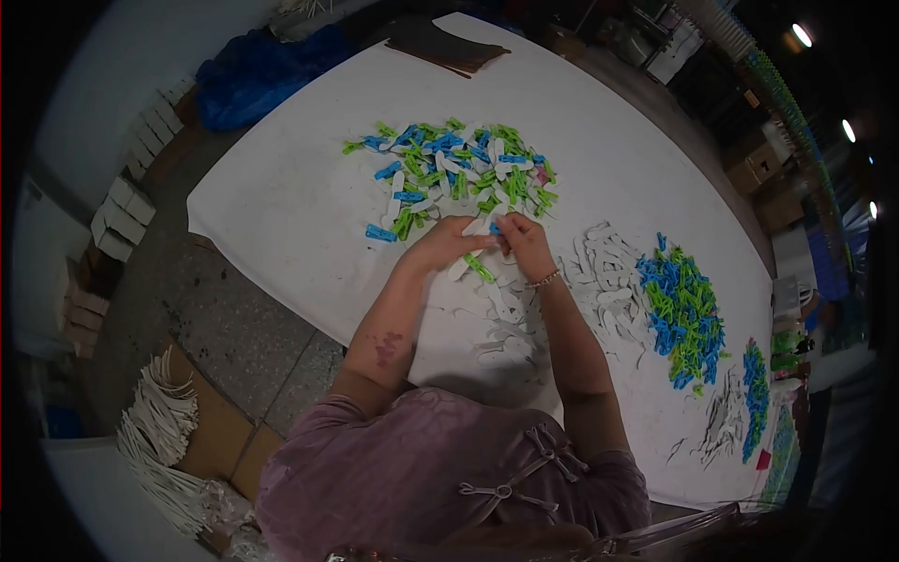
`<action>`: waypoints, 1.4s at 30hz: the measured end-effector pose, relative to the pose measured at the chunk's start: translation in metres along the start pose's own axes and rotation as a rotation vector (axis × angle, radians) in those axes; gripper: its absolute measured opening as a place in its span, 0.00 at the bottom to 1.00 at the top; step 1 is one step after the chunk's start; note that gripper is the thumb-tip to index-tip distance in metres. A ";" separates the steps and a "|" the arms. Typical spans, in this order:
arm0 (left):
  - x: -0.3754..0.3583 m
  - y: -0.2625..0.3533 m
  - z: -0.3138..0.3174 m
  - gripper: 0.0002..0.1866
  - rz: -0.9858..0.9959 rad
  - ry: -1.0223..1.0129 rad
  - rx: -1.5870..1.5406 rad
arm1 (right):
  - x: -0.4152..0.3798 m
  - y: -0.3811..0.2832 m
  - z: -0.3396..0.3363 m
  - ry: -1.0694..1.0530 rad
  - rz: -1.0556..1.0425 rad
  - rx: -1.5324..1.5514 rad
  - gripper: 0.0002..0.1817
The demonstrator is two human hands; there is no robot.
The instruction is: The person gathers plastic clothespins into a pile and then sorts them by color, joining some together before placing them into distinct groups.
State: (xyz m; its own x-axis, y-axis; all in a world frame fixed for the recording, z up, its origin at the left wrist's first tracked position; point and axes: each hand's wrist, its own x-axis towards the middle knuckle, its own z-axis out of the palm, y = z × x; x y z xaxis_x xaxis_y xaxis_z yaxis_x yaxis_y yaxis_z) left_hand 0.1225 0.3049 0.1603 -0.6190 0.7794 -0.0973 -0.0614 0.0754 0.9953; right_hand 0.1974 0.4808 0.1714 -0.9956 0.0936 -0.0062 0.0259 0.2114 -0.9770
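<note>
My right hand (526,242), with a beaded bracelet at the wrist, is closed with its fingertips on a small blue plastic clip (494,229). My left hand (446,245) meets it from the other side, thumb and fingers pinched on a white flat strip (484,225) at that clip. Just below the hands lies a green clip (478,269) on another white strip (458,269). Beyond my fingers spreads a pile of white strips with green and blue clips (459,164). A single blue clip (380,233) rests left of the hands.
Loose white strips (609,286) lie right of my forearm, beside a heap of blue and green clips (682,314). More clips (755,398) line the white table's (309,187) right side. Dark sheets (448,49) sit at the far edge. White bundles (159,421) are on the floor.
</note>
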 end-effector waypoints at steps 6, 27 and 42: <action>0.005 -0.001 0.006 0.14 0.151 0.185 -0.247 | -0.030 -0.018 -0.026 0.079 0.304 0.113 0.19; 0.008 0.000 0.001 0.11 0.354 0.576 -0.668 | -0.109 0.011 -0.163 0.445 0.014 -1.112 0.19; 0.022 -0.019 0.013 0.15 0.173 0.518 -0.419 | 0.083 -0.004 -0.010 -0.143 -0.074 -1.286 0.18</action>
State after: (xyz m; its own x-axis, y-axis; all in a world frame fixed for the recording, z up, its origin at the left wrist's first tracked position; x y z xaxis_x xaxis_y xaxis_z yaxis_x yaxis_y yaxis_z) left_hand 0.1197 0.3287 0.1388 -0.9354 0.3523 -0.0285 -0.1606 -0.3517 0.9222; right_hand 0.1160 0.4975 0.1771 -0.9971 -0.0453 -0.0617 -0.0408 0.9965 -0.0725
